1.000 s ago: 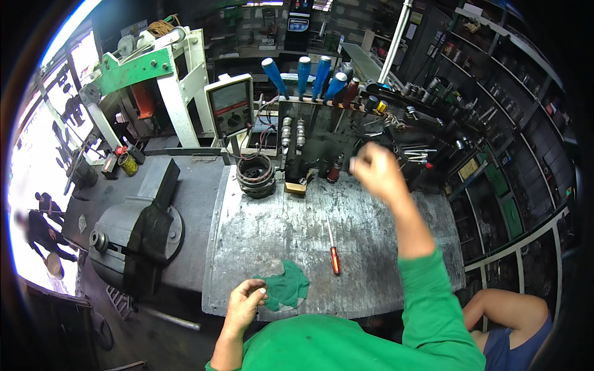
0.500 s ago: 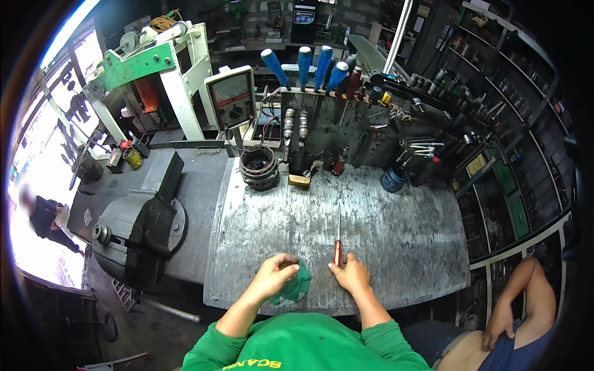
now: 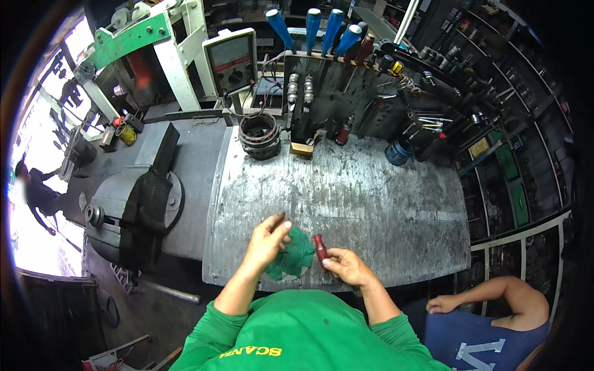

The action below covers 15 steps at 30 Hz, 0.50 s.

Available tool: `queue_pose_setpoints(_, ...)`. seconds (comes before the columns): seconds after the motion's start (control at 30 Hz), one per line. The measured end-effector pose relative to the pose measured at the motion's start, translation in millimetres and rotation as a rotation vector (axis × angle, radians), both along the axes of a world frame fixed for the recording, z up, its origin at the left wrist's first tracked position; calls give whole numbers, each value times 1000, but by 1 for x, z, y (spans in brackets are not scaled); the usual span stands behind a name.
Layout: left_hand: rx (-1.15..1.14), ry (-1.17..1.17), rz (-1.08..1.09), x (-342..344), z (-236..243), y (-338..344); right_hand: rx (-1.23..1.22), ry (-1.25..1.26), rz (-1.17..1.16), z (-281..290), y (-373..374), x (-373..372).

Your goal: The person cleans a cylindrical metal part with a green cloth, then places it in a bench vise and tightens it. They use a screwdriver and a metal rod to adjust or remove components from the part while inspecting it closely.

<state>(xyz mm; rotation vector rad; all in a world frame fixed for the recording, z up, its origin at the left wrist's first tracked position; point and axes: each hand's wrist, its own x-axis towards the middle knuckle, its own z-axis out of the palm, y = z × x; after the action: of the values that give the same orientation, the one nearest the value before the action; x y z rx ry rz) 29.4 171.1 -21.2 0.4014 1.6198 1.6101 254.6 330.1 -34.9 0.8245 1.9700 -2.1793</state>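
Observation:
My left hand [image 3: 267,243] is over the near edge of the bench, its fingers curled at a crumpled green cloth [image 3: 297,251]. The cloth spreads out below and to the right of the hand. My right hand [image 3: 348,267] holds a screwdriver by its dark red handle [image 3: 320,248], just right of the cloth. The handle's end points up and away from me. The screwdriver's shaft does not show. The worn metal bench top [image 3: 383,204] lies beneath both hands.
A bench vise [image 3: 133,201] stands at the left. Along the back are a ringed metal part [image 3: 260,137], a small box [image 3: 301,149], a blue container [image 3: 399,152] and blue-handled tools [image 3: 314,31]. A co-worker's arm [image 3: 495,294] is close at the right.
My right hand has turned the screwdriver, so its shaft no longer points across the bench. The cloth now looks more spread out. The co-worker's arm has shifted, and my view has tilted down.

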Motion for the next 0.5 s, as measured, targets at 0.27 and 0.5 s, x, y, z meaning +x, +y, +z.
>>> queue_pose_setpoints(0.27, 226, 71, -6, -13, 41, -10, 10, 126, 342, 5, -17, -28)
queue_pose_setpoints(0.5, 217, 155, 71, -1, 59, -17, 47, 107, 270, 8, -22, -35)
